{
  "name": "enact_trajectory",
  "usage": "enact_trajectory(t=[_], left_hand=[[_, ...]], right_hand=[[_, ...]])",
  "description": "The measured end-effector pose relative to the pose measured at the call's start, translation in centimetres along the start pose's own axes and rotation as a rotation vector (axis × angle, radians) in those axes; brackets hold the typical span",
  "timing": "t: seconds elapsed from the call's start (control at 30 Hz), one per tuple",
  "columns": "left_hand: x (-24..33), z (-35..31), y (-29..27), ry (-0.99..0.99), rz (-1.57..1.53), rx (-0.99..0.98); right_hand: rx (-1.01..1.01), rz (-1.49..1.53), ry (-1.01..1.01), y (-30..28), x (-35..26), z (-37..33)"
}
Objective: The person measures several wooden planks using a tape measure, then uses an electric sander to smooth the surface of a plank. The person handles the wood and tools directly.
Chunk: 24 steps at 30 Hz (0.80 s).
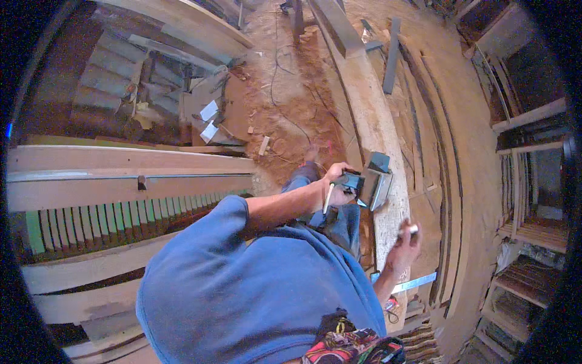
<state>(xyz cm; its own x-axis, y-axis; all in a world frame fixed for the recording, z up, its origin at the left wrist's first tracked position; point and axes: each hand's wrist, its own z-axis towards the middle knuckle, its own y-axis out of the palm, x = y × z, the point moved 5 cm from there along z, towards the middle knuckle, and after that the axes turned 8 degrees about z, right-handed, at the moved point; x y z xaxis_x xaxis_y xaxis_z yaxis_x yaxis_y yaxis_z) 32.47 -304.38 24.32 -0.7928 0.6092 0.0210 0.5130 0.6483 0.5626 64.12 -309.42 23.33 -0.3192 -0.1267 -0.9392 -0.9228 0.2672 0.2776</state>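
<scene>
My left hand (341, 181) is closed around the dark handle of a boxy tool (376, 182), whose exact kind I cannot make out. The tool has a grey-brown block-like body and a dark teal piece at its far end. It is at the left edge of a long pale plank (388, 136); contact with the plank is unclear. A thin whitish rod (329, 198) shows just under my left hand. Over the plank's right side, nearer to me, is my right hand (404, 247), its fingers curled on a small white-tipped object (413, 229) too small to name.
A light-blue strip (418, 282) lies across the boards by my right forearm. Long boards (433, 121) run along the right. Sawdust covers the floor (291, 115), where a dark cable (274, 91) trails. Slatted timber (121, 221) stands at left, wooden racks (530, 164) at far right.
</scene>
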Motion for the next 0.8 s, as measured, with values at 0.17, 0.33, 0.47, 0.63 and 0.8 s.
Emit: enact_trajectory(t=[0.17,0.33,0.47,0.63,0.8], left_hand=[[-1.6,0.5,-0.2,0.016,0.003,-0.148],[-1.3,-0.7,-0.5,0.034,0.154,0.201],[-0.9,-2.2,-0.7,-0.003,0.278,0.180],[-0.2,-4.1,-0.7,0.104,0.586,0.215],[-0.7,-5.2,-0.7,0.060,0.532,0.281]], right_hand=[[-0.062,0.038,-0.135,12.9,-5.6,-0.3],[-0.103,0.068,0.115,13.3,-4.1,-2.3],[-0.218,-0.214,0.009,13.4,-2.9,-1.8],[-0.235,-0.383,-0.144,14.8,-4.4,-1.0],[-0.474,-0.378,-0.441,15.5,-5.9,-1.9]])
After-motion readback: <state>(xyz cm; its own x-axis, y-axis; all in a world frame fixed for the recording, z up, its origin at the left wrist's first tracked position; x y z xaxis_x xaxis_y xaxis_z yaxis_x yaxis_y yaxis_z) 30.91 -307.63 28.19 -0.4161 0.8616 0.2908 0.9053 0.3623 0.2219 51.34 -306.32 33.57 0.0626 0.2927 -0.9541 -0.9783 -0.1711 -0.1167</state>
